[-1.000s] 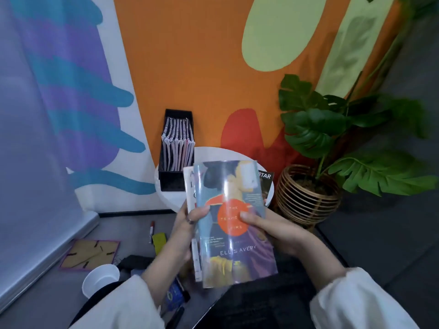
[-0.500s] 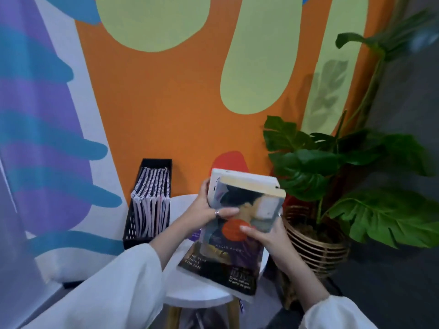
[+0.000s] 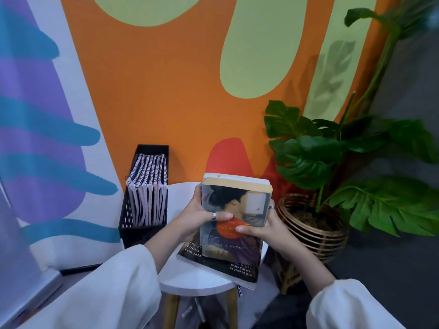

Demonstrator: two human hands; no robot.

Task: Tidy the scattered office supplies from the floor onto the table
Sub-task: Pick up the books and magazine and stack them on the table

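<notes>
Head view shows both hands on a stack of two books [image 3: 235, 210], held upright over the small round table [image 3: 190, 276]. Left hand [image 3: 202, 217] grips the stack's left edge, thumb curled across the front cover. Right hand [image 3: 259, 229] grips the right edge, thumb likewise pressed on the cover, fingers behind. Directly beneath the hands lies a magazine [image 3: 228, 267], flat on the tabletop and overhanging its near rim. To the left of the left hand stands a black file box [image 3: 145, 205] packed with notebooks; to the right of the right hand, a potted plant [image 3: 313, 224].

Assessment: the books are at the point of being set down. Recommended: lower the bottom edges squarely onto the magazine, lay the stack flat toward the table's centre, and release only once it is fully supported, given the overhang.
</notes>
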